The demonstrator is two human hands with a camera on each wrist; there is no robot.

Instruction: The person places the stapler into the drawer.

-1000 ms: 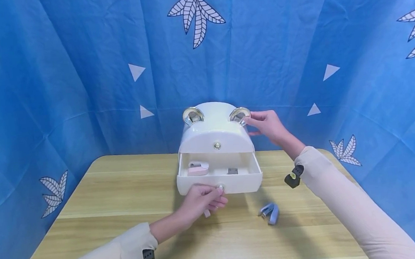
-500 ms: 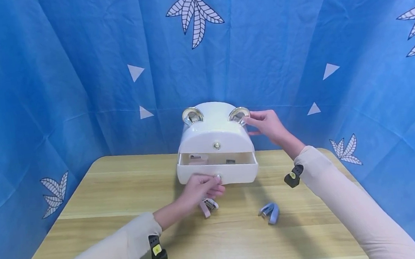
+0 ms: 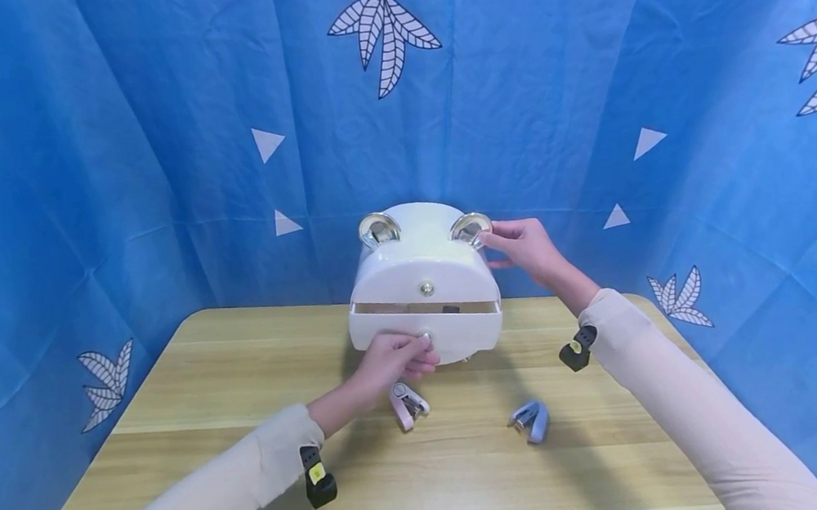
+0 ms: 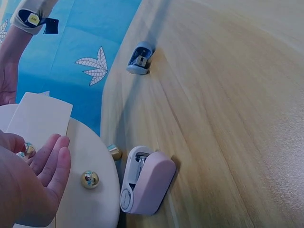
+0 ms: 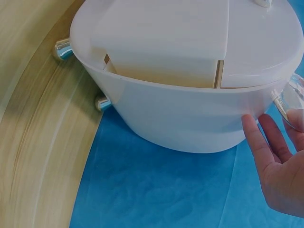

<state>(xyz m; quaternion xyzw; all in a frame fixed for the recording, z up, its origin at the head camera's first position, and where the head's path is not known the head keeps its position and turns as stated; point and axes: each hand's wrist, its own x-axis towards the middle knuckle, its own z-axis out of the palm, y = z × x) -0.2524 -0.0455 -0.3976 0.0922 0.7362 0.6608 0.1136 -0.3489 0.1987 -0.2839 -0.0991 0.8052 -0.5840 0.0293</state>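
Observation:
A white drawer box [image 3: 424, 233] with round gold-rimmed ears stands at the back of the table. My left hand [image 3: 389, 362] pinches the gold knob [image 4: 29, 151] on its middle drawer [image 3: 468, 333], which sticks out a little. A small dark item [image 3: 451, 309] shows through the slot above the drawer front. With thumb and finger, my right hand [image 3: 532, 251] holds the right ear [image 3: 471, 227], while other fingertips lie against the box side in the right wrist view. A pink mini stapler [image 4: 152, 183] lies below my left hand, and a blue mini stapler [image 3: 531, 420] is farther right.
The wooden table [image 3: 242, 369] ends just behind the box, where a blue patterned curtain [image 3: 397, 141] hangs. Gold feet [image 5: 63, 49] carry the box. A second gold knob [image 4: 90, 179] sits lower on its front.
My left hand has pushed the drawer back most of the way into the box. The pink stapler inside it is now hidden, and the one on the table shows fully. The right hand has stayed.

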